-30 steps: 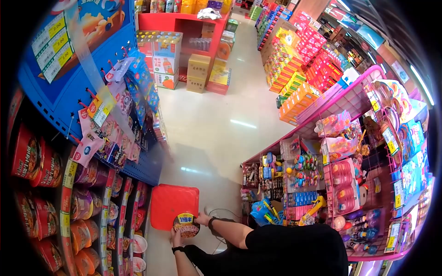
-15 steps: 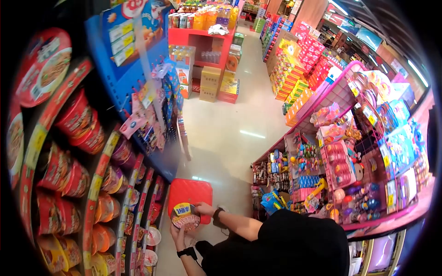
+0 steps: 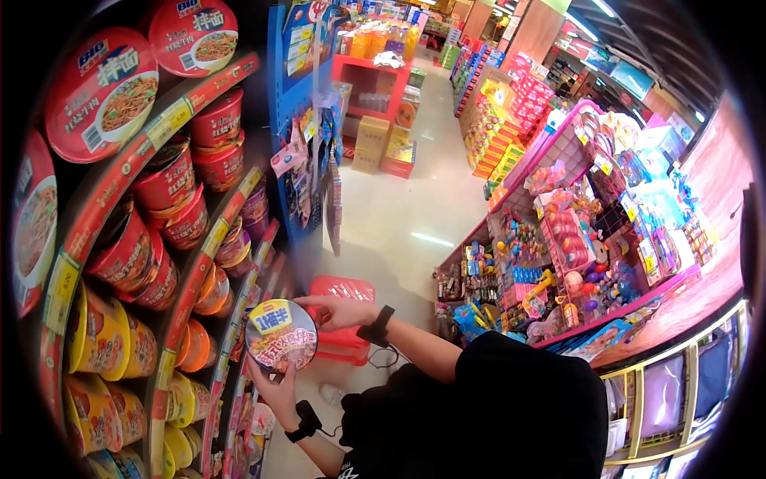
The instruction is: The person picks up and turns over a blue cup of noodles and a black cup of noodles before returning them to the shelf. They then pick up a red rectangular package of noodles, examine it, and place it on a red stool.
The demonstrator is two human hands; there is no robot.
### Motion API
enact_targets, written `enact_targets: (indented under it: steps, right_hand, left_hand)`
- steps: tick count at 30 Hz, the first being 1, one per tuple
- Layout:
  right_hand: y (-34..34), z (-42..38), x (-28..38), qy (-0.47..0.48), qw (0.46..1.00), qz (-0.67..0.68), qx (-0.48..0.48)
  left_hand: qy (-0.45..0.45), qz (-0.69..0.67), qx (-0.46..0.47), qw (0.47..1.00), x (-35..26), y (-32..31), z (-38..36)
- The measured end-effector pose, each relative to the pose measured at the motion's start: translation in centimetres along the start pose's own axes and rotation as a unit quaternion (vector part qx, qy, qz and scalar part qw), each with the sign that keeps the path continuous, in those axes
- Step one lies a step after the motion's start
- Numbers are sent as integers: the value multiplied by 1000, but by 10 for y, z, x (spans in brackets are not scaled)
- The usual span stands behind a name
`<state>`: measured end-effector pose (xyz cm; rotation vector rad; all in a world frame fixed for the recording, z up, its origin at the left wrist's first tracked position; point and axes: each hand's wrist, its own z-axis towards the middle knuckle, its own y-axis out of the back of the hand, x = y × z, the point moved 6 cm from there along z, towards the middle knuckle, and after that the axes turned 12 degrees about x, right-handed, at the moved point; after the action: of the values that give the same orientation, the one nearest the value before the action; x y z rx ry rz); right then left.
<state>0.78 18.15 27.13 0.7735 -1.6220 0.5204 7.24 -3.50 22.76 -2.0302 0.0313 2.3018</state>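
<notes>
A round noodle bowl (image 3: 281, 337) with a yellow, white and purple lid is held up beside the left shelves, its lid facing the camera. My left hand (image 3: 275, 391) grips it from below, thumb at the lid's lower edge. My right hand (image 3: 335, 312) is at the bowl's upper right edge, its index finger stretched along the rim; the other fingers look curled. Black bands circle both wrists. Behind and below the right hand is a red plastic stool (image 3: 343, 289).
Shelves of red noodle bowls (image 3: 163, 184) and yellow ones (image 3: 100, 331) curve along the left. A pink rack of toys (image 3: 574, 231) stands at right. Stacked cartons (image 3: 371, 144) and a red display shelf (image 3: 373, 76) are further up the tiled aisle (image 3: 399, 211).
The view has turned toward the left shelves. The bowl and both hands have moved left and up, away from over the stool, and the bowl looks larger.
</notes>
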Motion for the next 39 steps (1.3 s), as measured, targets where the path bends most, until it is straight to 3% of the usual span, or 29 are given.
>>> enact_targets:
  steps: [6,7,8,9,10,11,12,13,14,17,21,23,24,29,33,37,39]
  right_hand:
    - [-39,-7,72,130,978,-163,17]
    - [-44,-9,74,203,957,-204,-6]
    - [-49,-12,77,230,954,-195,-6]
    - [-55,-17,80,184,971,-154,14]
    - [-61,-18,87,202,957,-210,-10]
    - [-65,-24,97,255,951,-172,-9]
    - [-68,-24,87,259,957,-127,-14]
    - [-77,-34,90,263,964,-43,-3]
    - [-84,-43,92,233,972,31,15]
    - [-105,-64,97,240,967,76,37]
    - [-136,-91,99,255,962,60,71]
    - [-149,-108,110,287,943,134,101]
    - [-154,-115,111,281,946,128,101]
    - [-175,-142,114,249,952,136,119]
    - [-198,-152,117,242,933,221,151]
    - [-219,-151,111,208,954,164,138]
    - [-233,-144,113,257,943,155,146]
  left_hand:
    - [-45,-148,-1,988,-63,19,-46]
    - [-60,-132,4,989,-81,16,-50]
    - [-71,-138,18,988,-98,12,-54]
    - [-80,-97,38,991,-101,15,-60]
    - [-103,-71,14,992,-105,18,-73]
    - [-119,-127,13,985,-129,10,-79]
    - [-115,-36,3,993,-131,14,-87]
    - [-74,-116,-46,989,-133,10,-104]
    - [-85,-83,-56,991,-143,5,-116]
    - [-26,-1,-115,993,-161,-1,-156]
    - [-22,83,-142,986,-173,-5,-214]
    - [-19,92,-158,983,-180,-12,-230]
    - [-79,53,-173,980,-189,-18,-238]
    - [-92,2,-195,977,-210,-34,-264]
    - [-109,17,-250,962,-203,-29,-300]
    - [-112,32,-259,959,-211,-26,-326]
    - [-96,32,-280,955,-212,-22,-339]
